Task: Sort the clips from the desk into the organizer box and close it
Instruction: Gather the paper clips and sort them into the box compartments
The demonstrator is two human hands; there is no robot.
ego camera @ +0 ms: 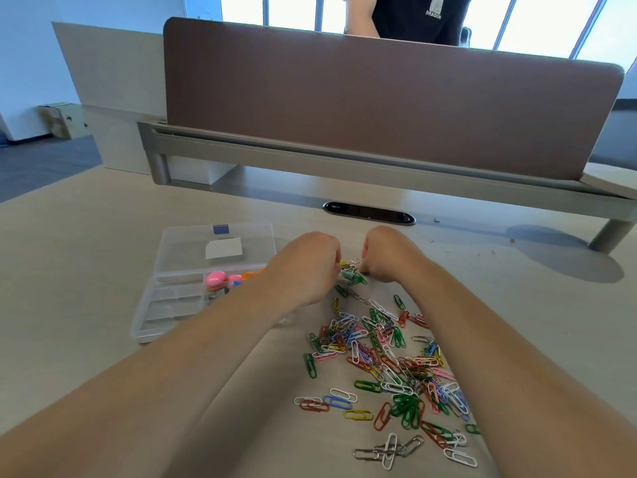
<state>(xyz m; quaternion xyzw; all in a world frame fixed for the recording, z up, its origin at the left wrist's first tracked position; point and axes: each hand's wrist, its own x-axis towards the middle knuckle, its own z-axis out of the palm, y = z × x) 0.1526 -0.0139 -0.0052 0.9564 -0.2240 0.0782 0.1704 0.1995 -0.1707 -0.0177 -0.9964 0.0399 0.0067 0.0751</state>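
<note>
Left hand (305,267) and right hand (387,257) curl onto a small tangle of green and silver clips (352,270), apparently pinching it; their fingertips are hidden.
One clear plastic organizer box (172,305) lies open on the beige desk (86,270). One compartment holds pink, orange and blue pieces (227,280), partly behind the forearm. Dozens of coloured wire paper clips (389,367) lie loose between the forearms.

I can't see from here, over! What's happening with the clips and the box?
Left hand and right hand pinch one small clip bunch. Box open. Big clip pile on desk, unsorted. Left forearm over box corner.
</note>
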